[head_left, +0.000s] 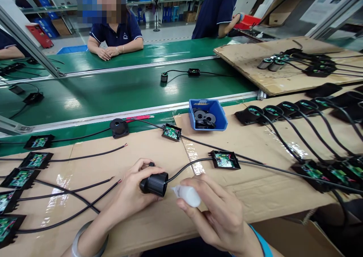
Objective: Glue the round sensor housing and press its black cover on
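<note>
My left hand (pixel 137 189) is closed round a black plastic housing (pixel 155 184), its round opening tilted to the right. A black cable (pixel 187 167) runs from the housing to a small black box with a green circuit board (pixel 225 160). Between the thumb and fingers of my right hand (pixel 218 208) is a small white squeeze bottle (pixel 187 195). Its narrow tip points left, just short of the housing's opening; whether they touch I cannot tell.
A blue bin (pixel 208 115) holds black rings. Several cabled board boxes (pixel 35 160) lie at left; housings with cables (pixel 272 115) line the right. Beyond runs a green conveyor (pixel 113 87), with a red pen-like tool (pixel 138 117) near its edge. A person (pixel 116 37) sits opposite, arms resting there.
</note>
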`<state>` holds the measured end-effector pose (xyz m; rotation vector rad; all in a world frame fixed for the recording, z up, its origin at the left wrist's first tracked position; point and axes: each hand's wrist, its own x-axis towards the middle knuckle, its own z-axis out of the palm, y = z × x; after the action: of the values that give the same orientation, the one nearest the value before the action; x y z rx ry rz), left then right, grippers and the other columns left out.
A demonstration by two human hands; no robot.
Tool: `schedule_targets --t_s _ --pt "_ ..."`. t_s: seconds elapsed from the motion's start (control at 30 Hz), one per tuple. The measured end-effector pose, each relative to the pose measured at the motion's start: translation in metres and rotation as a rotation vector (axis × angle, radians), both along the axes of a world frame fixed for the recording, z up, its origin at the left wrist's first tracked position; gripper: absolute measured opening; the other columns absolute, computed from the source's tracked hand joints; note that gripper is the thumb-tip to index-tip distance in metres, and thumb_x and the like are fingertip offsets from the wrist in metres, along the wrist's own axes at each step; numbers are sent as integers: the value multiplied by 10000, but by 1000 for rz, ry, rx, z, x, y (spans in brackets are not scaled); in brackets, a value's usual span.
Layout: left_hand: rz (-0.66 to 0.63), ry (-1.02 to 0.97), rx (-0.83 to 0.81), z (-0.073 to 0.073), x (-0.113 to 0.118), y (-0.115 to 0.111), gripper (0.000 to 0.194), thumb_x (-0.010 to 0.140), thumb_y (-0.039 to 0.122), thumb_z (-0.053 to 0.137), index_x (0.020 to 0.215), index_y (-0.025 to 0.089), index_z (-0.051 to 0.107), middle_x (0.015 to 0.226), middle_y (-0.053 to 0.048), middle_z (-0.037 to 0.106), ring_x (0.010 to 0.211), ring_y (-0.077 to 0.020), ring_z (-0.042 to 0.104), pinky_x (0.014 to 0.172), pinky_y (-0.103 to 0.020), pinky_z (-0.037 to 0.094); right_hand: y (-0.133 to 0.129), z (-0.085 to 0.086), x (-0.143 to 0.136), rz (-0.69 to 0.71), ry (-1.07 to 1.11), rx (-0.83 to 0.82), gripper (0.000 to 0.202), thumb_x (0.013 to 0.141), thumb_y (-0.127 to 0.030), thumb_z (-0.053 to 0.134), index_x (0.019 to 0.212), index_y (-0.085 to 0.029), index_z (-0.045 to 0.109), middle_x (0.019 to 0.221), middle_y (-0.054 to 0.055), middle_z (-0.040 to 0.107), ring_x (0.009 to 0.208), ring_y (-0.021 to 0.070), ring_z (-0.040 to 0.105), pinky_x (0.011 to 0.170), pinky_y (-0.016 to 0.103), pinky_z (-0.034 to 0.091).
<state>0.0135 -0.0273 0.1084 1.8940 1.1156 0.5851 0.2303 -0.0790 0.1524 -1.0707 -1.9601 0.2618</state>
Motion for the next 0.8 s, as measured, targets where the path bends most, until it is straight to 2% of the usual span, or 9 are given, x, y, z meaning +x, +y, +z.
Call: schedule_targets --t_s 0.07,0.23,0.37,0.43,0.5,0.6,0.8 --pt "0 2 -6 0 0 0 591 660 53 796 1150 367 691 1187 -24 534 1102 -227 606 941 -347 464 0 0 0 8 -5 5 92 941 -132 535 1024 -165 558 795 46 663 668 160 587 548 274 483" --pt "23 28 11 3 2 0 561 660 88 826 1138 345 684 1195 -27 538 1111 -232 594 949 -350 454 3 5 3 16 158 -103 54 923 -157 567 958 -185 597 751 19 642 642 139 588 557 252 501" --pt "93 -71 -27 3 7 -1 494 622 113 825 1056 255 635 1175 -50 557 1128 -260 565 938 -364 456 1 3 10 -90 286 -72 83 930 -218 589 1001 -201 628 772 31 672 652 166 614 559 283 499" --pt "105 -191 -193 2 12 -2 491 614 140 827 1028 228 579 1117 -46 582 1051 -244 581 872 -341 471 0 -1 13 -140 368 -53 122 947 -262 586 1044 -209 639 791 49 682 680 192 619 576 315 507" --pt "90 -350 -429 0 16 -5 522 603 167 845 1016 215 529 1048 -30 604 960 -210 590 798 -300 474 -1 -4 13 -155 395 -25 153 958 -284 580 1077 -206 636 797 62 682 701 208 620 585 332 513" --pt "91 -552 -706 -3 21 -8 554 560 171 887 967 194 511 944 0 619 880 -162 577 738 -240 455 1 -3 10 -139 315 48 152 939 -251 595 1075 -191 624 795 55 678 680 188 627 563 302 517" --pt "135 -777 -941 -5 27 -14 563 515 188 945 913 163 549 823 29 622 771 -106 554 665 -179 414 3 3 -1 -62 193 81 166 913 -166 580 1077 -167 606 808 50 694 683 162 646 571 251 543"
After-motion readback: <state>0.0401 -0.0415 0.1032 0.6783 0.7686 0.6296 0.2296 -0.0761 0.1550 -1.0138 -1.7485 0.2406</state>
